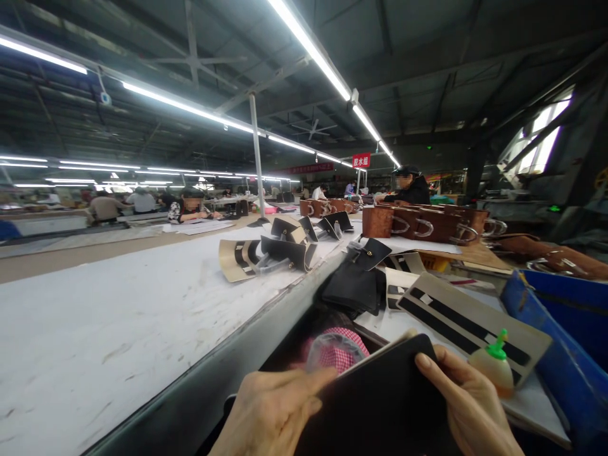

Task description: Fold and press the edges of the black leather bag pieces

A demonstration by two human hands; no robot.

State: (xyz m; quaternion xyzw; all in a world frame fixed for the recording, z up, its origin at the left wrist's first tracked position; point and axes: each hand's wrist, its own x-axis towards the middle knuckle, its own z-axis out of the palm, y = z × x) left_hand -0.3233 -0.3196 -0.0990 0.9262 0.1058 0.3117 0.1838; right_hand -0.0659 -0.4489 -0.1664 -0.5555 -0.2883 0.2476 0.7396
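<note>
A black panel [380, 399] that looks like leather, with a pale layer along its upper edge, is held low in front of me. My right hand [468, 396] grips its upper right corner, thumb on the black face and fingers behind. Closed at the left edge is my left hand [275, 405], its fingers pressed along the rim and partly smeared by motion. Behind the panel, a pink checked cloth [339, 348] with a clear, ring-like plastic piece shows in part. To the right stands a glue bottle [494, 364] with a green nozzle.
A long white-covered table [118, 323] runs along my left, bearing black-and-beige leather pieces [287, 253]. Right are beige panels with black strips [470, 323], a black folded piece [354, 288] and a blue bin [565, 329]. Brown bags [422, 223] stand farther back near a co-worker [411, 187].
</note>
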